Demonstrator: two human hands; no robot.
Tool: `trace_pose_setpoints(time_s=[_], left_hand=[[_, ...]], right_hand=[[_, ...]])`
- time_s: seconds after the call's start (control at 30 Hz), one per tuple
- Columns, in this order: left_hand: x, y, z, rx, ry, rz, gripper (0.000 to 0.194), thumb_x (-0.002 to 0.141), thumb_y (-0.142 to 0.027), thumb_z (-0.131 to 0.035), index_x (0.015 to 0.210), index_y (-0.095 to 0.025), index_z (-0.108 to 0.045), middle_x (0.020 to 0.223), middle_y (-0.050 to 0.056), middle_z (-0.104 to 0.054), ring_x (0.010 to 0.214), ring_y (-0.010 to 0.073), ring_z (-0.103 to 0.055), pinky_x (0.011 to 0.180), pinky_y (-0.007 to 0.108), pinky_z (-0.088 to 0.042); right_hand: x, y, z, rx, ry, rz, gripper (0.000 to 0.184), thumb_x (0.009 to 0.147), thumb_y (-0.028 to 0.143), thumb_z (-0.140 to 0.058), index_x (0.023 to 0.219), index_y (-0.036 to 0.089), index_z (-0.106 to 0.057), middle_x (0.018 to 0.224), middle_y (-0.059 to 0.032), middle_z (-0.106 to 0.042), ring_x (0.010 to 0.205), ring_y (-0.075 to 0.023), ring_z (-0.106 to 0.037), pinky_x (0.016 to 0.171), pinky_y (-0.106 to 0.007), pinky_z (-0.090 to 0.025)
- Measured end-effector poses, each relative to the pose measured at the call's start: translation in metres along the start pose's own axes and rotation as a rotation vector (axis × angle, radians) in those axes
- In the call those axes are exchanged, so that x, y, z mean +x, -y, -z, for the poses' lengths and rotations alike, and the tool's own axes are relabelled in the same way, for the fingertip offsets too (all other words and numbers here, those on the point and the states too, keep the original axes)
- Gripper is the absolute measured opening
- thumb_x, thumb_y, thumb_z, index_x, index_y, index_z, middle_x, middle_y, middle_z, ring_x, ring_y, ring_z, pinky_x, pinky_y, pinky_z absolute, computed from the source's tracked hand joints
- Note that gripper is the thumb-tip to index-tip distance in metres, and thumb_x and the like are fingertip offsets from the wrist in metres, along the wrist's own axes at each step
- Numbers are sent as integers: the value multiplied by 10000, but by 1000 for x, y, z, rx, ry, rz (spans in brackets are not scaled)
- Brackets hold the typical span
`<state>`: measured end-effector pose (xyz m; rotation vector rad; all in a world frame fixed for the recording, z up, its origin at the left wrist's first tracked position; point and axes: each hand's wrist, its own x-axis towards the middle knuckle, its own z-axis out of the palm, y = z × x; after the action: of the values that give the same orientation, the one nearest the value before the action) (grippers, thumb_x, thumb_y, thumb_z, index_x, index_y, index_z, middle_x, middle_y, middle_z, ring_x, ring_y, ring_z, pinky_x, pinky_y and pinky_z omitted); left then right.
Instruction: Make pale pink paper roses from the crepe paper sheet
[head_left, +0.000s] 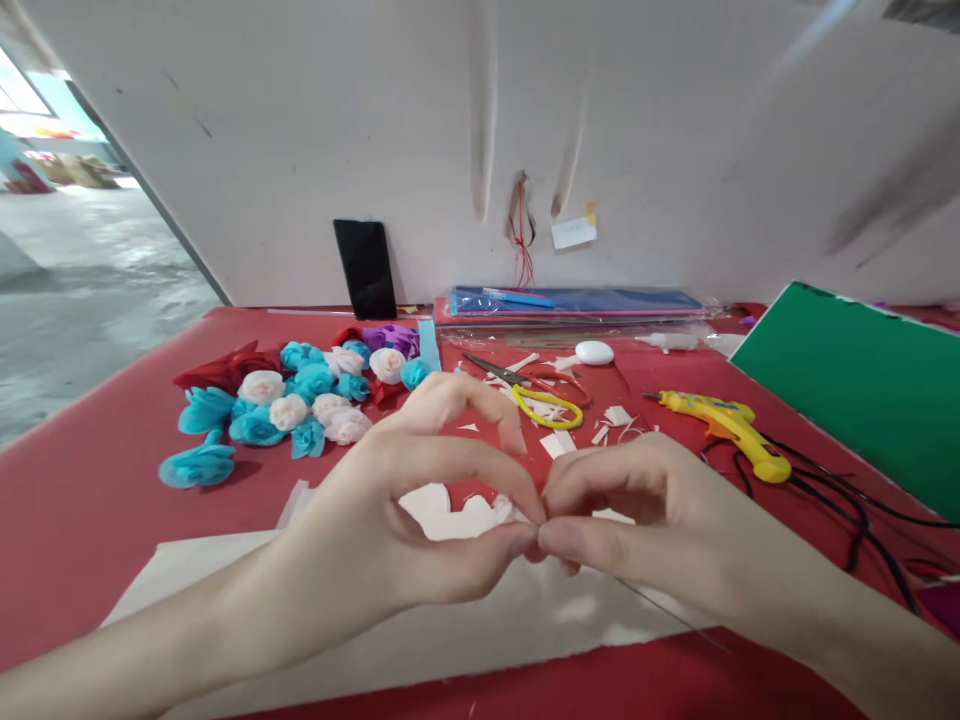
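Note:
My left hand point(420, 500) and my right hand point(637, 510) meet in front of me, each with thumb and fingers pinched together. Between the fingertips is a small pale thing, too hidden to name. Just behind them a white scalloped paper piece point(457, 512) lies on a white sheet point(225, 570) spread over the red table point(90, 470). A thin wire or thread point(660, 605) runs from under my right hand toward the table's near edge.
A heap of blue, white, red and purple paper flowers point(300, 400) lies left. Yellow-handled scissors point(536, 395), paper scraps, a yellow glue gun point(731, 428) with black cables, a green sheet point(862, 385), stacked coloured sheets point(577, 303) and a black phone point(365, 268) stand behind.

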<state>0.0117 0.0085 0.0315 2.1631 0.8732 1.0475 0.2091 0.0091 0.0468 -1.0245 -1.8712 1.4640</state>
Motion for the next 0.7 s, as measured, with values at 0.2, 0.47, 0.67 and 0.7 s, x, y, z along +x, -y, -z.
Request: trace_pose_setpoints(time_s=[0.2, 0.47, 0.67, 0.7], left_hand=[[0, 1, 3, 83, 40, -45, 114, 795, -161, -676, 819, -272, -661, 981, -13, -563, 923, 155, -547, 805, 225, -490], [1, 0, 3, 158, 25, -95, 70, 831, -173, -632, 810, -240, -633, 1001, -4, -560, 956, 159, -522, 853, 249, -452], [-1, -1, 6, 164, 59, -72, 115, 838, -168, -616, 854, -280, -638, 1016, -6, -542, 986, 171, -496, 737, 214, -487], [-1, -2, 6, 167, 71, -65, 119, 837, -177, -619, 856, -292, -646, 1012, -4, -537, 984, 177, -492, 713, 211, -492]], right_hand=[[-2, 2, -1, -93, -28, 45, 163, 794, 179, -695, 632, 195, -687, 611, 34, -663, 587, -99, -583, 540, -188, -465], [-10, -1, -7, -487, -253, 458, 132, 810, 74, -668, 713, 159, -696, 667, 38, -669, 605, -56, -602, 583, -145, -477], [-12, -1, -6, -476, -256, 469, 133, 807, 77, -676, 700, 155, -696, 677, 33, -676, 610, -63, -608, 581, -150, -480], [-11, 0, -6, -441, -235, 424, 127, 798, 88, -692, 695, 162, -698, 671, 39, -679, 608, -62, -612, 577, -144, -480]])
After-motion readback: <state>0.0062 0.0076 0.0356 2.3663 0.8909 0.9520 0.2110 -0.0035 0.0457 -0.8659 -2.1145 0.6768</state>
